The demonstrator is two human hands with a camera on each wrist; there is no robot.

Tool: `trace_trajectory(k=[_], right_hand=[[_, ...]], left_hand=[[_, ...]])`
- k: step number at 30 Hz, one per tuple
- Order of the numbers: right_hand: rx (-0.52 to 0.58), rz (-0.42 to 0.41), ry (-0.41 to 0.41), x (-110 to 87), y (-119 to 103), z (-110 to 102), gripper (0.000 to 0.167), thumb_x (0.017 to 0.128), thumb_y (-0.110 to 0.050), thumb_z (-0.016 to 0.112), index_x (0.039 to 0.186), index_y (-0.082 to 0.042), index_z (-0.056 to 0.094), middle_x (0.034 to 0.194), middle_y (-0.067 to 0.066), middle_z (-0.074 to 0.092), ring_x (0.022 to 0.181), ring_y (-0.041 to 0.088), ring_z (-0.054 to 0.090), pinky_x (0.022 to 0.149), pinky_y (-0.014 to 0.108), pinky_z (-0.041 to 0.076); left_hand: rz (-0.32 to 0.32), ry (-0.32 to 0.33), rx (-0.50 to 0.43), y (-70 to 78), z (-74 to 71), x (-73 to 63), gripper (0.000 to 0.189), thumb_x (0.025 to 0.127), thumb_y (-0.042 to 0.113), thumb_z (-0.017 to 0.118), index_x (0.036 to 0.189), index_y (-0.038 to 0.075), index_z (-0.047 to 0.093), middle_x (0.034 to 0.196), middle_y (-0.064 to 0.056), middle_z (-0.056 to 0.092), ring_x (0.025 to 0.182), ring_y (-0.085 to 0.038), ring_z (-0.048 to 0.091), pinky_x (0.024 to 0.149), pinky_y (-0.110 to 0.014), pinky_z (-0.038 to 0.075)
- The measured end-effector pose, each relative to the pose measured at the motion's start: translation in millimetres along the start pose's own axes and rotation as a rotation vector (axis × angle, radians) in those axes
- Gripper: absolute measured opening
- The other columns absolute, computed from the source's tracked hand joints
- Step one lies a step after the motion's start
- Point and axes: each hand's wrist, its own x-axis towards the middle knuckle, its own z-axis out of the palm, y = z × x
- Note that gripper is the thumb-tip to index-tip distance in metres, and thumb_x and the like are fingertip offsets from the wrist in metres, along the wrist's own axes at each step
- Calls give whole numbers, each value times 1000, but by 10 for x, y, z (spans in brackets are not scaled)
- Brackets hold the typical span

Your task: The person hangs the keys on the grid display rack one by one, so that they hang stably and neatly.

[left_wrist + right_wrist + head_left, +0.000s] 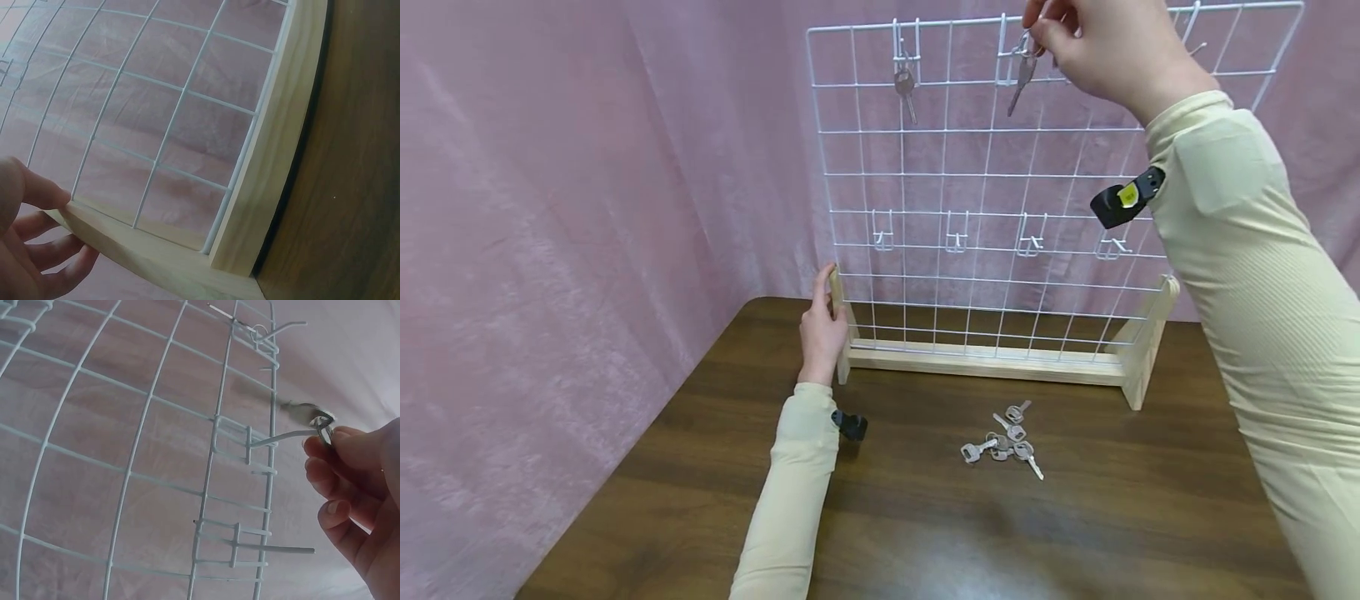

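Observation:
My right hand (1105, 50) pinches the ring of a metal key (1023, 82) at the top of the white wire grid (943, 152). In the right wrist view, the key ring (325, 432) meets the tip of a white hook (284, 439); whether it is looped over cannot be told. Lower down, my left hand (822, 335) grips the wooden side post (838, 350) of the stand, thumb on one face and fingers around the other. Another key (906, 82) hangs from the upper left hook.
Several loose keys (1022, 451) lie in a small pile on the brown wooden table (925, 517), in front of the stand's base bar (985, 363). A lower row of hooks (957, 242) crosses the grid. Pink curtain (587, 208) hangs behind.

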Motion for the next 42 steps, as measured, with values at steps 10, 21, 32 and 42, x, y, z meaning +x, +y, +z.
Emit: trace_trajectory(k=[10, 21, 32, 42], right_hand=[[-36, 79, -17, 56, 126, 42, 26, 96, -16, 41, 107, -6, 62, 67, -33, 36, 66, -5, 37, 71, 17, 27], [-67, 101, -79, -29, 169, 56, 32, 96, -17, 40, 118, -7, 62, 69, -31, 39, 68, -5, 38, 72, 19, 29], [-34, 126, -35, -214, 156, 53, 32, 93, -19, 45, 117, -8, 63, 71, -31, 40, 64, -10, 39, 67, 18, 32], [-6, 96, 13, -526, 71, 127, 28, 93, -20, 48, 112, -6, 65, 100, 15, 70, 64, -16, 36, 66, 18, 32]], left_hand=[[15, 9, -21, 53, 81, -19, 67, 92, 3, 55, 145, 39, 34, 121, -18, 68, 80, -37, 70, 67, -49, 55], [34, 9, -23, 52, 131, -15, 67, 92, 3, 54, 145, 38, 33, 117, -18, 69, 73, -35, 69, 63, -46, 54], [15, 23, -28, 58, 106, 14, 68, 91, 2, 56, 144, 39, 35, 119, -18, 69, 79, -35, 68, 69, -48, 54], [12, 13, -35, 66, 79, 6, 68, 92, 2, 55, 145, 39, 34, 121, -18, 68, 80, -36, 69, 69, -49, 56]])
